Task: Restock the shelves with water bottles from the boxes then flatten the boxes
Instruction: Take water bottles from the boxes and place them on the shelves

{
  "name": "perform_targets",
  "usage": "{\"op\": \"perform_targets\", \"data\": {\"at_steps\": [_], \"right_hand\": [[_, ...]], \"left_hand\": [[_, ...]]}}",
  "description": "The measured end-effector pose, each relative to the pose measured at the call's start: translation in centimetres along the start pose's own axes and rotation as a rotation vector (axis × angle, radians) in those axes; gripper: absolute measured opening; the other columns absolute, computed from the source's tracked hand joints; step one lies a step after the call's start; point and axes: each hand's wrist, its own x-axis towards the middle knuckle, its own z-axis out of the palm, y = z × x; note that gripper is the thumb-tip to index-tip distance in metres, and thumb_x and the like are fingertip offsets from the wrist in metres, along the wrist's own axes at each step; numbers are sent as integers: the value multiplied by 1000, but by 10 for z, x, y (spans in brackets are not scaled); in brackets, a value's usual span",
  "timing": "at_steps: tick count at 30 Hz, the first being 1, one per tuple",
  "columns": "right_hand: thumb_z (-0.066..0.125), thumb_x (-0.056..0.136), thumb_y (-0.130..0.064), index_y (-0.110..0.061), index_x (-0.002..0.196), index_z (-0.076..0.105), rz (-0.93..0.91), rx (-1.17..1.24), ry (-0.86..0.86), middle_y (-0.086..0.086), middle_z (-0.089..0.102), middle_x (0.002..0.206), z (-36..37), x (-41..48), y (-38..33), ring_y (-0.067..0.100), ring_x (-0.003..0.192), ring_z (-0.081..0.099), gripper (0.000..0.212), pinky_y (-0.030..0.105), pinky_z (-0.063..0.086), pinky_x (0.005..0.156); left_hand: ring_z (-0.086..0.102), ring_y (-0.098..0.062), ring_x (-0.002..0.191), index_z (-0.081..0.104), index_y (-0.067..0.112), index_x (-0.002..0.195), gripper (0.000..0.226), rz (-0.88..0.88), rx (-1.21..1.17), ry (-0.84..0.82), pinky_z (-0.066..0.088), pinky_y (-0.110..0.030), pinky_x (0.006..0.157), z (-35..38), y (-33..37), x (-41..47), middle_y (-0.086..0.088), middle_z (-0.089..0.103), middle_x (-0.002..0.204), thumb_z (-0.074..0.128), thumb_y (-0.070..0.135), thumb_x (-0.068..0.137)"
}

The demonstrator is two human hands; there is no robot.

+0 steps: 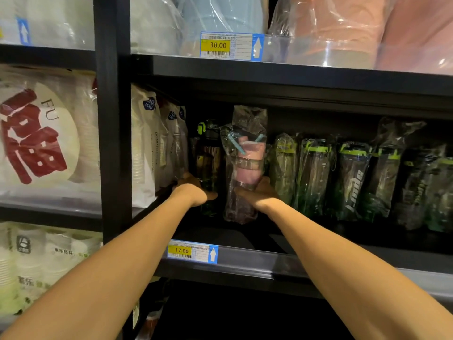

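Note:
My left hand point(193, 191) grips the lower part of a dark water bottle with a green clip point(208, 153), upright at the left end of the black middle shelf point(318, 261). My right hand point(257, 192) holds a pink bottle in a clear plastic bag point(247, 155) just right of it, upright and slightly tilted, its base near the shelf floor. A row of several bagged dark bottles with green lids point(353, 177) stands to the right. No boxes are in view.
White bagged paper cup packs point(152, 143) press against the dark bottle from the left. A black upright post point(110, 119) divides the bays. Wrapped plastic tubs point(331, 28) fill the shelf above. Price tags read 30.00 point(218, 45) and 17.00 point(182, 250).

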Motion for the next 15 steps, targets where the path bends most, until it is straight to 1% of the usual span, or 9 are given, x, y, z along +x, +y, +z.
{"op": "perform_targets", "data": {"at_steps": [2, 4, 6, 8, 10, 11, 12, 13, 15], "right_hand": [[81, 82, -52, -4, 159, 17, 13, -8, -10, 12, 51, 150, 0, -6, -2, 34, 130, 57, 111, 41, 51, 102], [82, 82, -49, -4, 159, 17, 9, 1, -14, 13, 50, 151, -1, -14, -4, 35, 133, 55, 111, 45, 49, 107], [80, 86, -43, -6, 158, 21, 20, 2, -18, 15, 48, 153, -2, -23, -6, 36, 135, 53, 101, 46, 46, 110], [72, 93, -41, -8, 156, 31, 65, -117, -7, 17, 50, 150, -5, -36, -7, 37, 133, 53, 82, 44, 46, 108], [60, 98, -49, -5, 137, 57, 70, -327, -31, 20, 60, 137, -10, -50, -9, 37, 123, 59, 59, 40, 49, 96], [55, 99, -54, -5, 116, 66, 60, -422, -25, 19, 65, 126, -13, -59, -11, 36, 114, 63, 52, 37, 48, 85], [54, 97, -58, -7, 102, 66, 50, -489, 0, 17, 67, 116, -14, -68, -13, 36, 107, 64, 53, 37, 47, 79], [54, 96, -62, -7, 102, 62, 46, -546, 30, 17, 65, 115, -16, -79, -16, 36, 107, 62, 56, 38, 48, 79], [52, 94, -69, -9, 128, 52, 41, -728, 91, 18, 55, 132, -20, -106, -20, 40, 124, 52, 69, 48, 47, 93]], "left_hand": [[32, -41, 149, 24, 6, 161, 99, -5, 57, -11, 35, -48, 120, -3, -1, -7, -21, 26, 166, 69, 59, 91], [43, -40, 141, 42, 5, 154, 86, 25, 128, -6, 41, -48, 115, -6, -2, -14, -21, 41, 158, 65, 61, 92], [52, -39, 131, 54, 4, 143, 75, 73, 184, -9, 46, -48, 109, -9, -4, -21, -19, 53, 147, 62, 60, 94], [55, -39, 124, 60, 5, 129, 64, 123, 194, -13, 49, -48, 105, -12, -6, -29, -18, 59, 136, 61, 59, 95], [54, -39, 122, 59, 8, 118, 56, 153, 187, 5, 51, -48, 100, -15, -7, -39, -17, 59, 132, 63, 59, 94], [53, -39, 124, 57, 9, 121, 58, 164, 196, 16, 50, -47, 99, -17, -7, -45, -18, 57, 134, 63, 59, 93], [49, -40, 129, 53, 8, 131, 65, 179, 217, 28, 48, -47, 99, -19, -6, -53, -18, 53, 140, 64, 59, 93], [44, -41, 134, 46, 7, 141, 73, 201, 248, 46, 46, -48, 101, -20, -6, -61, -19, 48, 146, 64, 59, 93], [37, -41, 139, 40, 9, 148, 76, 271, 318, 100, 43, -51, 102, -24, -6, -83, -17, 43, 151, 62, 58, 94]]}}
